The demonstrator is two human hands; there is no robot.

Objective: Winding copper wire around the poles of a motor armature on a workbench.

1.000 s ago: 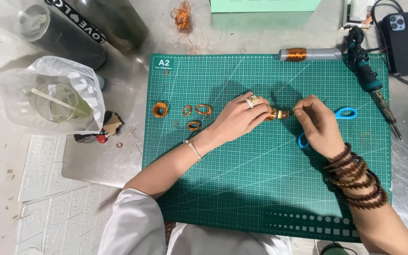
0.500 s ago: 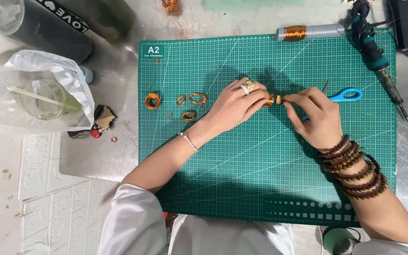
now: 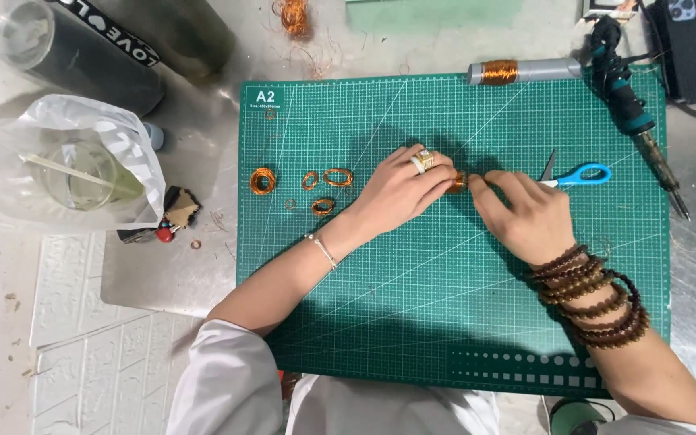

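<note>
Copper coil mostly hidden between fingers of left hand and right hand; grip unclear. Phone and black tumbler cut off at top edge. Scissors partly covered, probably shut.

**Work surface and surroundings**

Counter: dull grey metal sheet, scuffed, bright even light from above. Green cutting mat with white grid lines covers its middle. White embossed brick-pattern panel lies at lower left, speckled with small debris. Soft shadows fall on the mat.
</note>
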